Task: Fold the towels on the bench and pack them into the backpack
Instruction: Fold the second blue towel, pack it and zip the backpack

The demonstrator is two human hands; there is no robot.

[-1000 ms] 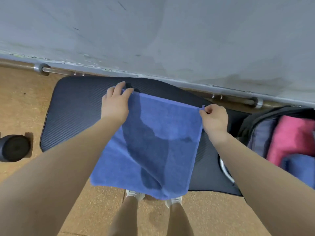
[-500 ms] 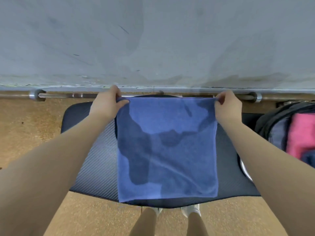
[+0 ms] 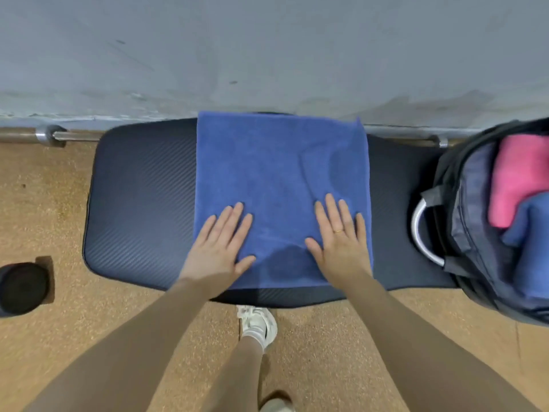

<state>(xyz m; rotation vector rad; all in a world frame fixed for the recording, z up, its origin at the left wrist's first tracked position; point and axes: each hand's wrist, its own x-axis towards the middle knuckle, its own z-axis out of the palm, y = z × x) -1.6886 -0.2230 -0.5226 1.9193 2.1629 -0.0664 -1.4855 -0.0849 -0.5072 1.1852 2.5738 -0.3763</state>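
A blue towel point(image 3: 279, 173) lies spread flat across the middle of the black padded bench point(image 3: 139, 200). My left hand point(image 3: 221, 245) presses flat on the towel's near left part with straight fingers. My right hand point(image 3: 338, 236) presses flat on its near right part, a ring on one finger. At the bench's right end stands an open dark backpack point(image 3: 472, 221). Inside it sit a folded pink towel point(image 3: 517, 179) and a folded blue towel point(image 3: 531, 242).
A grey wall point(image 3: 267, 49) rises just behind the bench, with a steel barbell point(image 3: 50, 135) along its foot. A black round weight point(image 3: 20, 288) sits on the tan floor at the left. My legs and white shoes point(image 3: 258, 322) stand before the bench.
Both hands let go of the towel's far corners after laying it flat on the bench. They have come back to its near part and now press on it.
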